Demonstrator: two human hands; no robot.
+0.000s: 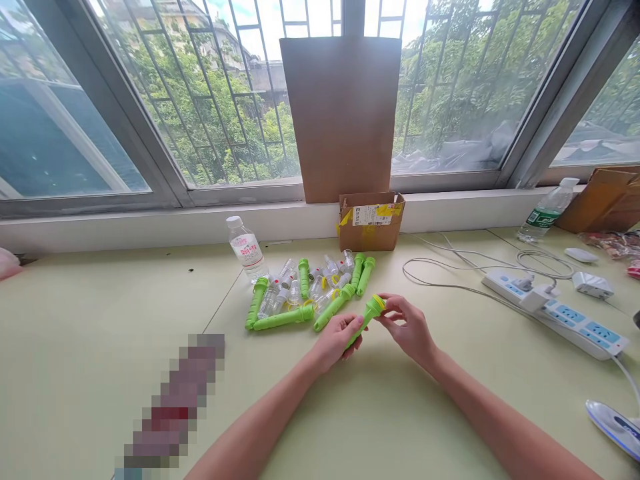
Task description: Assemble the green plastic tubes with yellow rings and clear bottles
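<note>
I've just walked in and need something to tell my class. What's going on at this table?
A person's left hand grips a green tube, while the right hand is at its yellow-rimmed end. More green tubes and clear plastic parts lie beyond the hands on the table, near a water bottle and a cardboard box.

L hand (340,339), on near side of carton (370,239), approx. in line w/ its left edge: bare, slim fingers. R hand (410,330), same side, approx. in line w/ carton's right edge: also bare, slim fingers. L forearm (265,421) & R forearm (493,417), further from carton: both bare, slender, tapering twd. wrists. Nails too small to make out.
</note>
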